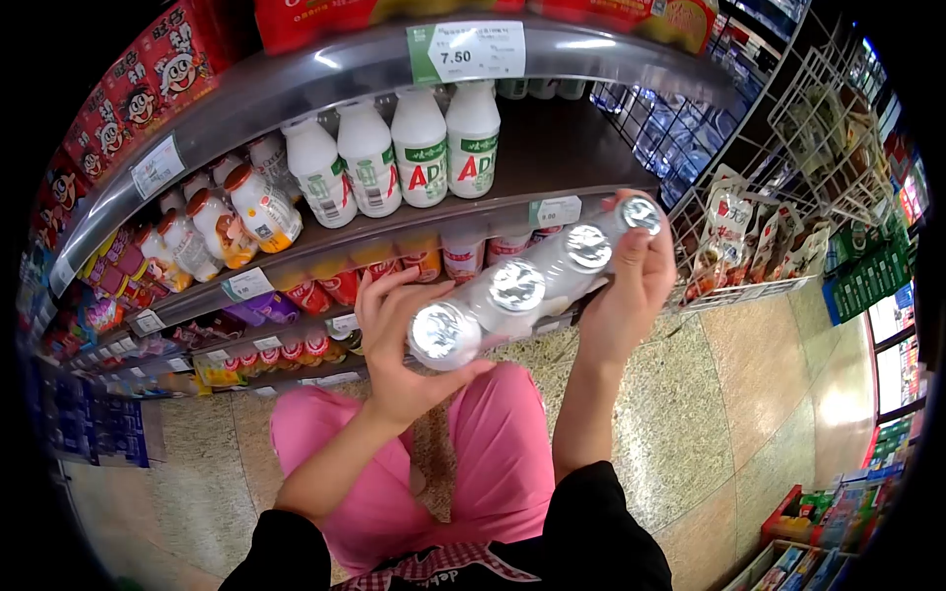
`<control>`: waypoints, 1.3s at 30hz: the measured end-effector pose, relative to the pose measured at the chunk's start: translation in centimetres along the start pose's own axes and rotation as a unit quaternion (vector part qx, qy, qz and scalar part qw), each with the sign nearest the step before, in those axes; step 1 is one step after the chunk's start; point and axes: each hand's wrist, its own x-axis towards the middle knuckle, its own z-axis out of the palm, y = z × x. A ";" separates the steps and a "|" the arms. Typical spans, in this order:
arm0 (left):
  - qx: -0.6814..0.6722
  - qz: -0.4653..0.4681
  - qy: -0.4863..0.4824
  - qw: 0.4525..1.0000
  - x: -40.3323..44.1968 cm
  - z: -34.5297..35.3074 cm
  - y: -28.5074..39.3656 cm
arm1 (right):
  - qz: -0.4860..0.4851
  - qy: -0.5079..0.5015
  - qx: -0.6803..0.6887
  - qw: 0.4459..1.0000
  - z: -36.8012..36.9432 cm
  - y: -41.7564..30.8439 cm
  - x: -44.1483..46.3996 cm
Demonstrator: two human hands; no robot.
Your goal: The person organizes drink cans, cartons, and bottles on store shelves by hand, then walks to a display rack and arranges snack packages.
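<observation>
A row of small white milk-drink bottles with silver foil caps, joined in clear wrap as one pack (516, 287), is held tilted in front of the shelf. My left hand (399, 345) grips the near left end, fingers and thumb around the end bottle. At the upper right end my right hand (636, 281) is closed around the pack, its thumb by the last foil cap. Behind the pack, white bottles (426, 148) with green bands and red letters stand upright on the shelf. The fronts of the held bottles are mostly hidden from above.
Above is a shelf edge (345, 71) with a 7.50 price tag (467, 52). Orange-capped bottles (261, 207) stand at left, cups (463, 258) on the shelf below. At right hangs a wire rack (744, 288) of snack bags. Tiled floor (680, 394) lies beneath my pink-trousered knees (503, 443).
</observation>
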 end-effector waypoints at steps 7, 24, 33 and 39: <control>0.000 -0.051 0.082 0.995 -0.8 0.5 -0.8 | 0.176 -0.109 -0.043 0.977 -1.0 2.3 0.5; 0.079 0.026 0.023 0.996 0.1 -0.6 -1.4 | 0.031 -0.028 -0.203 0.978 -1.7 25.9 26.6; 0.092 0.024 0.035 0.995 0.3 -1.2 -2.0 | 0.012 -0.120 -0.147 0.982 -1.3 26.0 27.8; 0.105 0.010 0.021 0.994 0.2 -1.4 -2.3 | 0.024 -0.146 -0.141 0.979 -1.7 25.7 27.4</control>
